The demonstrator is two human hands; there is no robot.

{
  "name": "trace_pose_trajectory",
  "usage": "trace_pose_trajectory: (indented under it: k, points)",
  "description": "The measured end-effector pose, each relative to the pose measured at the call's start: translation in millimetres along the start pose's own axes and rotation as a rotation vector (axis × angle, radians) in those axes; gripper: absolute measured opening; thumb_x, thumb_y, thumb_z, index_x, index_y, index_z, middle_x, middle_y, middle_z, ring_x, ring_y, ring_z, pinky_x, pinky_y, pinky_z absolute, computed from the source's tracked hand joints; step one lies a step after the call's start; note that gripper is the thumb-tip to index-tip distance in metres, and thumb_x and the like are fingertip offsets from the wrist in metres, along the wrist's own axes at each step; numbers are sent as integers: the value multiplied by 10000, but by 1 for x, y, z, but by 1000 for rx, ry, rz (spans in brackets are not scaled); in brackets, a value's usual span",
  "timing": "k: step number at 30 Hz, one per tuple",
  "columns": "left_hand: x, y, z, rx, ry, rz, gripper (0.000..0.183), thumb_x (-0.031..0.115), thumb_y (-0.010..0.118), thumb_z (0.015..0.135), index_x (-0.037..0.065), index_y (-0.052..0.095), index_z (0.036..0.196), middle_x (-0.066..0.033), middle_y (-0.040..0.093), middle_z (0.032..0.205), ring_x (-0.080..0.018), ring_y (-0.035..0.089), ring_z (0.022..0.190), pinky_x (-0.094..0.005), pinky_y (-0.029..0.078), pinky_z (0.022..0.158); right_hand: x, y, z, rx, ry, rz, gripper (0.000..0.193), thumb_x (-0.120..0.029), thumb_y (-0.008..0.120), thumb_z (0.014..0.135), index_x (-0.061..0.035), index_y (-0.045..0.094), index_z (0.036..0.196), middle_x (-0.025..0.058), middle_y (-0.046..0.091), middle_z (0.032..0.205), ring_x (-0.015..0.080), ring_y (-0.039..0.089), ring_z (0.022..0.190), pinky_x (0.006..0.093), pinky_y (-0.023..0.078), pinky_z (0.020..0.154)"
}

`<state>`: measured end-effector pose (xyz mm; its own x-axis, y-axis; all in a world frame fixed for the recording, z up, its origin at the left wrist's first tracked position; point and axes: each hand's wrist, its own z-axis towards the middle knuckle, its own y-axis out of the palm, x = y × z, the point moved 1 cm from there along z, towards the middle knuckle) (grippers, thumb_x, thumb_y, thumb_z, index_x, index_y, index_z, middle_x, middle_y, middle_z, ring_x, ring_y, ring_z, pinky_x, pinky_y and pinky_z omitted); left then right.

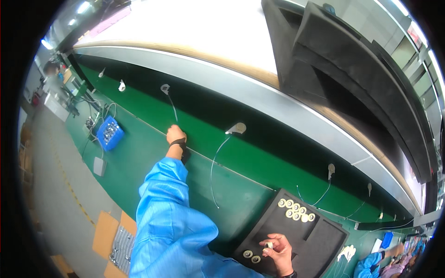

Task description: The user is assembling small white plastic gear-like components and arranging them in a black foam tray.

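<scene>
My left hand (176,135), a dark band at its wrist, reaches to the green back panel. Its fingers are closed at the lower end of a thin pale cable (174,109), which hangs from a small white fitting (165,88). Over the near part of a black foam tray (320,245), my right hand (280,254) pinches a small cream ring-shaped part (269,245) between thumb and fingers. Beside that hand, similar cream round parts (251,256) lie in the tray. A group of several more round parts (296,210) sits at its far side.
Along the green panel hang other fittings, one with a long loose cable (212,173). To the left stands a blue bin (110,133) of small parts, and below it an open cardboard box (105,236). A large black foam piece (352,74) rests on the shelf above.
</scene>
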<state>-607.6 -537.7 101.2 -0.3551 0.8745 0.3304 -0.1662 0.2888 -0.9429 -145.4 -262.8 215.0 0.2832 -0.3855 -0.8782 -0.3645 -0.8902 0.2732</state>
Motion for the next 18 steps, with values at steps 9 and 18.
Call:
trace_pose_trajectory:
  k: [9, 18]
  points:
    - [-49, -50, -94, -379, -44, -509, 80, 76, 656, 681, 15, 676, 729, -104, 654, 616, -184, 649, 581, -329, 533, 596, 9, -22, -11, -52, 9, -41, 260, -35, 679, 835, 15, 599, 1078, 147, 686, 948, 104, 619, 710, 220, 518, 622]
    - [-98, -55, -38, -207, 36, -395, 155, 125, 637, 737, 7, 657, 835, -157, 685, 807, -270, 673, 747, -368, 536, 695, 14, -26, -13, -47, 29, -115, 291, -72, 624, 879, -4, 586, 1160, 105, 662, 1032, 86, 565, 699, 213, 473, 620]
